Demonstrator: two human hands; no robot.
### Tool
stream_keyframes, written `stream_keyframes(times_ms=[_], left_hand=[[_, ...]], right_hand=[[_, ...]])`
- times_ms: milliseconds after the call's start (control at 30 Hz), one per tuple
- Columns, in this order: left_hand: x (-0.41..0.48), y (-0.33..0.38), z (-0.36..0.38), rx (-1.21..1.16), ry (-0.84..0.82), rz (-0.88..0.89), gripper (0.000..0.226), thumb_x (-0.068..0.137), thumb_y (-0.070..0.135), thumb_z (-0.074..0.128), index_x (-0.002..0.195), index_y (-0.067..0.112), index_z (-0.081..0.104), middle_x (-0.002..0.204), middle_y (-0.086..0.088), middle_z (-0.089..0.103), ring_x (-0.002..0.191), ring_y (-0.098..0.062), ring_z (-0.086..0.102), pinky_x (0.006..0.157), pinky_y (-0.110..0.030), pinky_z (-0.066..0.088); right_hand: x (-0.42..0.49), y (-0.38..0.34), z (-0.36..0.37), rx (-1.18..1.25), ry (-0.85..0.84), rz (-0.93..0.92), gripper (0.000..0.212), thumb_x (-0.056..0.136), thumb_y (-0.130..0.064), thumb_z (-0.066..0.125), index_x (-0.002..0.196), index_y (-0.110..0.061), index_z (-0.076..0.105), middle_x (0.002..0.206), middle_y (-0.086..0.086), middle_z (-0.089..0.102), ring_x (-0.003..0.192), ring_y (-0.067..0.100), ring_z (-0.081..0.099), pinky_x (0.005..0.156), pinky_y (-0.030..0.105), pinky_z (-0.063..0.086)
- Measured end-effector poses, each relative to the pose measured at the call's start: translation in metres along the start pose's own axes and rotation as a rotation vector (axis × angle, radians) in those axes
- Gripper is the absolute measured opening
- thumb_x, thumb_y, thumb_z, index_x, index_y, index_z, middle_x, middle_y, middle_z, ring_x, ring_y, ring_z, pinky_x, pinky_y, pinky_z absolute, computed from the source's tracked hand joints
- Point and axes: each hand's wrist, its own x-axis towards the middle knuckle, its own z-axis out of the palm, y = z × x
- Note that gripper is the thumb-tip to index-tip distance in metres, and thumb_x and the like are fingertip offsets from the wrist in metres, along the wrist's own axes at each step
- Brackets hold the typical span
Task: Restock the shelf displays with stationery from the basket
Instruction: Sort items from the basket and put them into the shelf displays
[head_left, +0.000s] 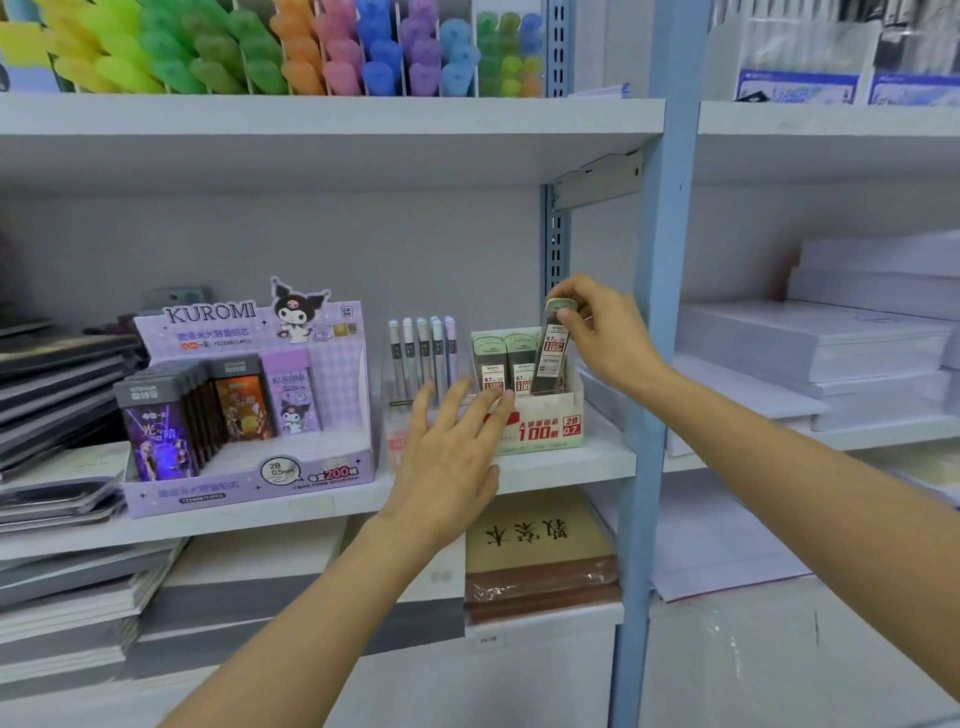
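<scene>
head camera faces the shelf (332, 117) squarely, near, looking slightly down.

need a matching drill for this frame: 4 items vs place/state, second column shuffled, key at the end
Column A
1. right hand
2. left hand
3. Kuromi display box
4. mechanical pencils

Column B
a. stand upright in a row, caps up
b. pinches the top of a lead refill case
c. open, fingers spread, in front of the 0.7 lead display box
d. purple, left of the pencils

Pairs: 1-b, 2-c, 3-d, 4-a
</scene>
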Motion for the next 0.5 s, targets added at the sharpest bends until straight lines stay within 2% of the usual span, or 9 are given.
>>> stream_keyframes(times_ms=[67,233,300,500], left_hand=[[0.0,-0.001,-0.001,-0.022,0.015,0.006,0.071,0.092,0.035,0.053,0.153,0.021,0.02,0.156,0.0,0.03,0.147,-0.026,0.015,0.117,-0.051,-0.002],[-0.001,-0.001,0.0,-0.021,0.031,0.012,0.071,0.093,0.035,0.053,0.153,0.022,0.018,0.157,0.0,0.027,0.147,-0.026,0.014,0.118,-0.051,-0.001],[0.0,0.0,0.0,-0.023,0.034,0.005,0.072,0.093,0.036,0.053,0.153,0.022,0.017,0.157,0.0,0.027,0.146,-0.026,0.014,0.118,-0.051,0.0],[-0.002,-0.001,0.0,-0.026,0.044,0.02,0.072,0.091,0.035,0.056,0.153,0.021,0.021,0.155,-0.001,0.03,0.146,-0.028,0.016,0.118,-0.052,0.001]], right_hand=[[0.001,0.0,-0.002,0.006,-0.014,0.022,0.017,0.097,-0.008,0.051,0.111,-0.011,0.061,0.099,0.001,0.066,0.086,0.013,0.059,0.074,0.02,0.046],[0.004,-0.004,-0.007,0.008,0.035,-0.003,0.017,0.097,-0.006,0.05,0.11,-0.011,0.06,0.099,0.002,0.066,0.088,0.017,0.06,0.076,0.025,0.05],[0.003,-0.004,-0.003,-0.046,-0.006,-0.01,0.017,0.098,-0.006,0.05,0.111,-0.01,0.059,0.102,0.003,0.066,0.089,0.016,0.059,0.074,0.02,0.044],[-0.002,0.005,0.007,-0.051,-0.107,0.115,0.016,0.097,-0.007,0.05,0.108,-0.011,0.062,0.103,0.004,0.066,0.09,0.015,0.057,0.077,0.025,0.045]])
